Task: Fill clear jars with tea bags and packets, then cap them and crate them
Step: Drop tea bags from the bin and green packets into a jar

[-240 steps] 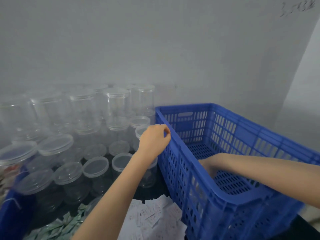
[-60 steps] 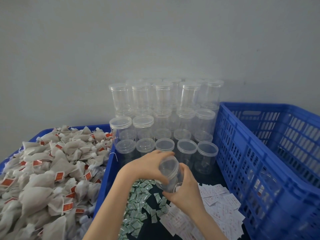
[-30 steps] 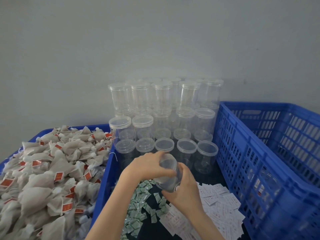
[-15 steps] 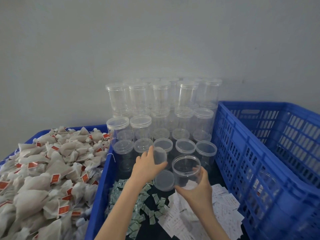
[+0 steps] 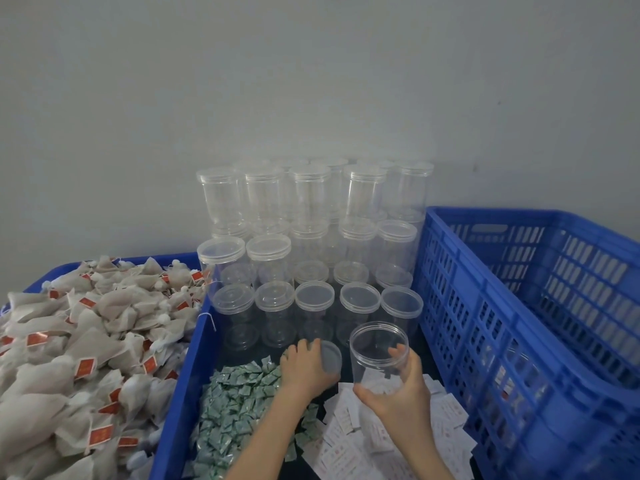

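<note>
Clear round open jar (image 5: pixel 378 355) gripped by right hand (image 5: pixel 398 393); left hand (image 5: pixel 304 368) clasps its flat lid (image 5: pixel 330 356).

Tea bags (image 5: pixel 86 341) lie left, stacked jars (image 5: pixel 311 237) behind the packets (image 5: pixel 235 403) (middle), crate (image 5: pixel 519 341) right.

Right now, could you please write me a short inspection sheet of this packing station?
Surface: dark tray floor with blue walls, mostly covered.
Job's things: open jar, upright, lid off; its lid beside it; green packets and white packets loose in the tray; tea bags heaped in the left bin; blue crate on the right, contents unclear through its wall.
Clutter: capped empty jars stacked against the wall.
Hands: left hand holds the lid down by the green packets; right hand grips the open jar.
Cables: nothing seen.
Surroundings: plain grey wall.
</note>
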